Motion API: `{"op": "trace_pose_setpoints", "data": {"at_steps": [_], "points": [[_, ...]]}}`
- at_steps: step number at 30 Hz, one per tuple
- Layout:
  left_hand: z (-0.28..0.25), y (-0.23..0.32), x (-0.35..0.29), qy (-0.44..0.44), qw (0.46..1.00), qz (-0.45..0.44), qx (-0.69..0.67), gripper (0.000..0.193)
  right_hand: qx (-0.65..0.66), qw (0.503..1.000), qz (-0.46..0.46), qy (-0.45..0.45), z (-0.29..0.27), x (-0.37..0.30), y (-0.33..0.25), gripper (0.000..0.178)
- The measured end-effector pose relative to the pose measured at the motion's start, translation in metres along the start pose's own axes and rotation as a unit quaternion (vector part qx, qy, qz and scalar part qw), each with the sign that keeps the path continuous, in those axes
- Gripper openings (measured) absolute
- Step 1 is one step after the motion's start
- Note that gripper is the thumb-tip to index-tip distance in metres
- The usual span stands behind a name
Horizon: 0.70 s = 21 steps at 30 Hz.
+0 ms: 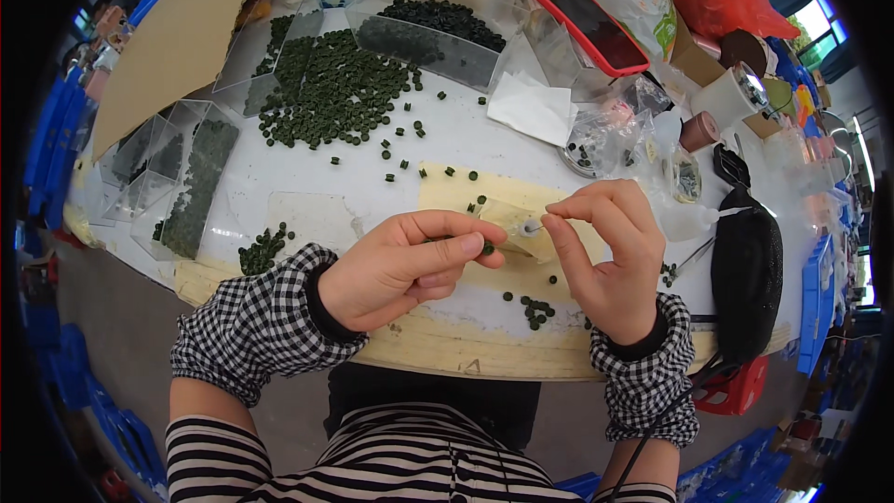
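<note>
My left hand [410, 265] is closed, with a small dark green spool-shaped part [488, 249] pinched between thumb and fingertips. Just to its right, my right hand [610, 256] has thumb and forefinger pressed together; whatever they hold is too small to make out. Close by those fingertips is a small pale grey round piece [531, 225] above a yellow sheet [447, 188] on the table. Several loose green parts [535, 309] lie below and between the hands. A small heap of green parts [264, 250] is left of my left hand.
A large pile of green parts [326, 88] spreads at the back left, near clear bins [191, 182]. A red-cased phone [591, 23] rests on boxes behind a white tissue [533, 107]. To the right are a black pouch [747, 270] and tweezers [694, 256].
</note>
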<state>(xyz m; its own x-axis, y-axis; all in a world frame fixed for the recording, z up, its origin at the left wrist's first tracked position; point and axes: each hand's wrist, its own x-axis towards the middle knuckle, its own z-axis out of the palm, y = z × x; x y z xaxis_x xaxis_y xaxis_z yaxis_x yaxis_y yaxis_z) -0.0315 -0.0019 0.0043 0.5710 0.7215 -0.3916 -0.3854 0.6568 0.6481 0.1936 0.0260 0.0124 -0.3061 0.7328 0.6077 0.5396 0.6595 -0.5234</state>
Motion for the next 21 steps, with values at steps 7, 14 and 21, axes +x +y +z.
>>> {"op": "trace_pose_setpoints", "data": {"at_steps": [7, 14, 21], "points": [[-0.002, -0.001, 0.0, -0.007, 1.0, 0.003, -0.02, 0.024, 0.007, 0.998, 0.01, 0.061, -0.009, 0.002, -0.008, 0.012], [0.0, -0.007, 0.004, -0.019, 1.0, -0.015, -0.018, 0.025, 0.332, 0.936, 0.112, 0.013, 0.005, -0.014, -0.015, 0.007], [-0.001, -0.01, 0.003, -0.024, 0.999, -0.016, -0.021, 0.025, 0.356, 0.93, 0.09, 0.001, 0.016, -0.019, -0.014, 0.008]]}}
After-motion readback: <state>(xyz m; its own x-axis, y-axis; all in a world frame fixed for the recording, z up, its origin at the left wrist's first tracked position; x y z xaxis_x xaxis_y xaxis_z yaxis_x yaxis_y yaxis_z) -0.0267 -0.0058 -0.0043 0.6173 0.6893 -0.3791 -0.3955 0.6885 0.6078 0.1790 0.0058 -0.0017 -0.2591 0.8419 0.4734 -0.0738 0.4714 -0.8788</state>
